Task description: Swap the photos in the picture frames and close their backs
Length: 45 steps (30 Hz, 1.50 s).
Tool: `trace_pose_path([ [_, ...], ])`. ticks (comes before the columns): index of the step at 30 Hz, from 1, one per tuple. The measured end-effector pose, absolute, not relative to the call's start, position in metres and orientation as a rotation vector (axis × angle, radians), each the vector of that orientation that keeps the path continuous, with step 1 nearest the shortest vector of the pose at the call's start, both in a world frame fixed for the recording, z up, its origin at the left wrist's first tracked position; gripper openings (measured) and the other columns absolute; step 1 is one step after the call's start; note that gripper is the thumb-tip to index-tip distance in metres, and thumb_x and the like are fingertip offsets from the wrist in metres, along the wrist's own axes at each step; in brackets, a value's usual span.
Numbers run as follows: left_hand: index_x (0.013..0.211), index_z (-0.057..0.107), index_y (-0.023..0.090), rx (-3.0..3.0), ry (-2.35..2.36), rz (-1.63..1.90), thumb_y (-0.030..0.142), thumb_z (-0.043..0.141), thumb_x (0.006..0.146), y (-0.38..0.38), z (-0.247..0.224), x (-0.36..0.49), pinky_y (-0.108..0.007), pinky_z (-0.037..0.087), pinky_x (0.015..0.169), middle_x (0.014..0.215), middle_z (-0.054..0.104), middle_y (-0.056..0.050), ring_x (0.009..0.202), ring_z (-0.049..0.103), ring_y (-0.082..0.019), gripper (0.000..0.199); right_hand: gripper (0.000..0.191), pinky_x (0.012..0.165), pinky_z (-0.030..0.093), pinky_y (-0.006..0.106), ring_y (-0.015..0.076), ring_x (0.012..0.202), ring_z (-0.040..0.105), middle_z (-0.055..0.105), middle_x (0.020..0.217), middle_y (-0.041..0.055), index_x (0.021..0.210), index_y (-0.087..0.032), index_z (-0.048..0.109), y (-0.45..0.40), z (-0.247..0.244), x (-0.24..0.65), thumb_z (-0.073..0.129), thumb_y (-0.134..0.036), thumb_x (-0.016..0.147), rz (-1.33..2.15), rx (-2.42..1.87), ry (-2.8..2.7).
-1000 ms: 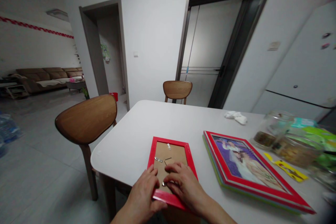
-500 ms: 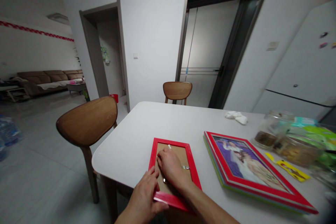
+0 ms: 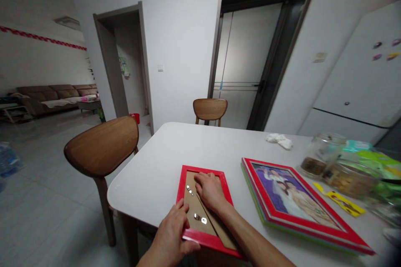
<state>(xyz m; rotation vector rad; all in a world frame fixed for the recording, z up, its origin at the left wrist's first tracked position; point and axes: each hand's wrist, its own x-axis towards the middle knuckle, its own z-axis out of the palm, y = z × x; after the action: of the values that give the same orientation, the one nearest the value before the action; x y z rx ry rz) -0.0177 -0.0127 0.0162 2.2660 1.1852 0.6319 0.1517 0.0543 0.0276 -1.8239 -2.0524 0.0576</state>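
A red picture frame [image 3: 203,238] lies face down on the table in front of me. Its brown backing board [image 3: 196,202] carries several small metal fittings [image 3: 200,218]. A slanting dark line on the board looks like the edge of a flap or loose piece. My left hand [image 3: 173,227] grips the frame's lower left corner, thumb over the near bar. Across the board's upper part, my right hand [image 3: 209,190] has its fingers bent and pressed together on the board; their tips are partly hidden. My right forearm covers the frame's right side.
To the right lies a stack of picture frames [image 3: 332,227], the top one red with a photo. Beyond it are glass jars [image 3: 324,154], yellow packets [image 3: 344,203] and green bags [image 3: 379,162]. A crumpled white tissue [image 3: 279,140] lies further back. Wooden chairs [image 3: 105,146] stand around the table [image 3: 150,167].
My right hand has moved right across the backing board, uncovering metal fittings on its left and the slanting line. My left hand keeps its hold on the corner.
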Motion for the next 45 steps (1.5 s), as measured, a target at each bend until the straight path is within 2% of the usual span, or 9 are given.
trace_pose_path([
  [4,0.078,0.056,0.016,2.251,1.165,0.683,0.028,0.074,0.051,-0.009,0.015,-0.019,-0.041,0.031,0.096,0.121,0.046,-0.013,0.120,0.030,-0.027,0.035,0.034,0.081,0.028,0.028,0.0186,0.096,0.044,0.056,0.107,0.0058,0.102,-0.020,0.056,0.043,0.033,0.171,0.041,-0.018,0.072,0.105,-1.803,-2.105],
  [8,0.074,0.055,0.017,2.232,1.169,0.694,0.028,0.074,0.050,-0.004,0.016,-0.018,-0.040,0.031,0.095,0.121,0.047,-0.013,0.119,0.031,-0.027,0.033,0.029,0.075,0.032,0.025,0.0185,0.088,0.047,0.061,0.090,0.0054,0.083,-0.019,0.064,0.027,0.037,0.199,0.045,-0.011,0.062,0.156,-1.836,-2.159],
  [15,0.079,0.056,0.017,2.229,1.150,0.689,0.032,0.072,0.052,0.000,0.017,-0.014,-0.040,0.030,0.095,0.122,0.046,-0.014,0.120,0.030,-0.027,0.035,0.028,0.069,0.033,0.025,0.0196,0.082,0.047,0.060,0.079,0.0090,0.075,-0.016,0.063,0.029,0.033,0.201,0.036,-0.012,0.072,0.075,-1.932,-2.045],
  [24,0.076,0.055,0.018,2.192,1.144,0.754,0.031,0.072,0.053,-0.004,0.013,-0.014,-0.037,0.031,0.095,0.121,0.047,-0.012,0.120,0.030,-0.025,0.032,0.036,0.076,0.035,0.030,0.0228,0.092,0.047,0.057,0.097,0.0094,0.098,-0.019,0.058,-0.009,0.038,0.176,0.050,-0.037,0.067,0.158,-1.900,-1.998],
  [28,0.090,0.053,0.016,2.107,1.157,0.785,0.023,0.074,0.048,-0.005,0.014,-0.013,-0.037,0.028,0.097,0.128,0.038,-0.014,0.119,0.031,-0.026,0.048,0.041,0.078,0.036,0.029,0.0214,0.092,0.049,0.056,0.100,0.0097,0.102,-0.017,0.055,-0.011,0.034,0.171,0.051,-0.028,0.062,0.234,-1.889,-1.927],
  [32,0.115,0.040,0.013,1.933,1.111,0.898,0.022,0.068,0.057,-0.004,0.021,-0.012,-0.035,0.025,0.099,0.132,0.030,-0.015,0.119,0.030,-0.025,0.065,0.045,0.081,0.036,0.029,0.0199,0.090,0.052,0.059,0.098,0.0095,0.103,-0.013,0.054,-0.005,0.042,0.176,0.050,-0.023,0.059,0.306,-1.864,-1.861],
  [37,0.116,0.040,0.018,1.605,0.960,1.094,0.019,0.060,0.065,0.002,0.030,-0.005,-0.032,0.032,0.093,0.118,0.049,-0.008,0.109,0.044,-0.022,0.055,0.039,0.079,0.037,0.030,0.0202,0.087,0.053,0.059,0.092,0.0092,0.097,-0.014,0.057,-0.011,0.068,0.173,0.048,-0.024,0.061,0.274,-1.830,-1.846],
  [41,0.095,0.053,0.015,1.139,0.847,1.179,0.028,0.059,0.065,0.009,0.032,0.003,-0.031,0.043,0.078,0.094,0.063,-0.008,0.091,0.057,-0.023,0.034,0.037,0.078,0.038,0.030,0.0193,0.087,0.051,0.056,0.091,0.0080,0.097,-0.015,0.056,-0.022,0.080,0.159,0.050,-0.023,0.061,0.250,-1.717,-1.874],
  [45,0.082,0.053,0.014,0.992,0.862,1.200,0.036,0.057,0.064,0.016,0.037,-0.007,-0.029,0.047,0.061,0.075,0.066,-0.005,0.071,0.062,-0.021,0.029,0.037,0.079,0.039,0.029,0.0181,0.088,0.051,0.055,0.095,0.0075,0.102,-0.017,0.052,-0.022,0.075,0.160,0.049,-0.031,0.068,0.308,-1.646,-1.860],
])
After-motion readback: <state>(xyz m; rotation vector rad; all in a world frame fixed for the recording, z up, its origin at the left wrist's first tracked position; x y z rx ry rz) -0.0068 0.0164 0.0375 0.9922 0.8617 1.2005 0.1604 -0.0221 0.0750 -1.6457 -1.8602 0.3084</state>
